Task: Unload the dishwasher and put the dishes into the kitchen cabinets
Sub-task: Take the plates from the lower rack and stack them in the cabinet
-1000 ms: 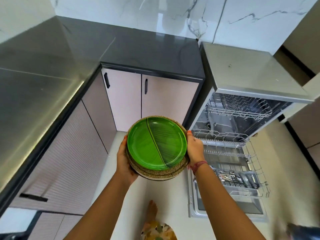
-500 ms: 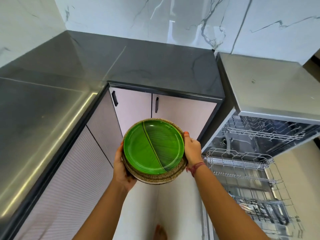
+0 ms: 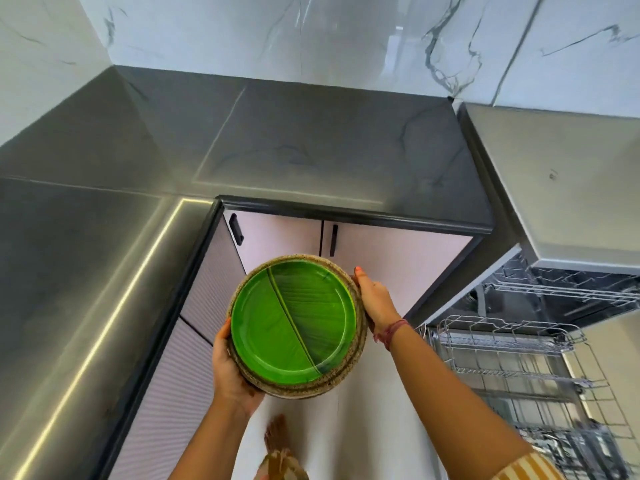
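Observation:
I hold a stack of plates level in front of me, a green leaf-patterned plate on top of brown speckled ones. My left hand grips the stack's lower left rim and my right hand grips its right rim. The stack hovers above the floor, in front of the closed pale cabinet doors with black handles. The open dishwasher stands to the right, its wire racks pulled out.
A dark L-shaped countertop runs along the left and back under a marble wall. The dishwasher's grey top sits at the right. My bare foot shows on the pale floor below the plates.
The view has swung left and up toward the counter corner. The plate stack stays in both hands and has come closer to the cabinet doors, away from the dishwasher.

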`<state>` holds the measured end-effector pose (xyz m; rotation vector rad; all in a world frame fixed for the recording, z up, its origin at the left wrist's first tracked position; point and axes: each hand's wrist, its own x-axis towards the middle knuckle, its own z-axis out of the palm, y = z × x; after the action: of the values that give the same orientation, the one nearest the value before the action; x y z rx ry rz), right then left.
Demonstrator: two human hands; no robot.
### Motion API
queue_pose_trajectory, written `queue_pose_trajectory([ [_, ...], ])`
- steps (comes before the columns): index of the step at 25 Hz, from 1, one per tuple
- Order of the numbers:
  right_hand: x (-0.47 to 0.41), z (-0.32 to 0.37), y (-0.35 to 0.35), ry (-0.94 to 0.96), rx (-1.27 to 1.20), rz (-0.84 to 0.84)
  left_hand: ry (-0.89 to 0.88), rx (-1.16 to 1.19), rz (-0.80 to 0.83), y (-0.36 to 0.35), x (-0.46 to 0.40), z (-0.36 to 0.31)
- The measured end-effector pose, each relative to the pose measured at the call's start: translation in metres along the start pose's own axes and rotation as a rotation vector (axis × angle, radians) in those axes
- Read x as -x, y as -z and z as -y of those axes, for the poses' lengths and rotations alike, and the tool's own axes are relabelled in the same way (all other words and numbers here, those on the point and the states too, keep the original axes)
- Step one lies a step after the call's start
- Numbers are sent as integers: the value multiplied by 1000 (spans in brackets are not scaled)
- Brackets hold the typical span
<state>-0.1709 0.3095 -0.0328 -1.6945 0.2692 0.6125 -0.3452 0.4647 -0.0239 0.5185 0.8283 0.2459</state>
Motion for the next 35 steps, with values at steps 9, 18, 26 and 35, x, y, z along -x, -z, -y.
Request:
queue_pose_trajectory([
  [9, -124, 32, -66, -10, 67, -48, 34, -43, -27, -8, -69, -48],
  [18, -165, 19, -76, -4, 335, -125, 126, -65, -43, 9, -106, -56],
  [26, -113, -7, -51, 90, 641, -44, 126, -86, -93, 35, -87, -45],
  [35, -15, -64, -6, 100, 507, -70, 35, -56, -64, 58, -22, -4],
])
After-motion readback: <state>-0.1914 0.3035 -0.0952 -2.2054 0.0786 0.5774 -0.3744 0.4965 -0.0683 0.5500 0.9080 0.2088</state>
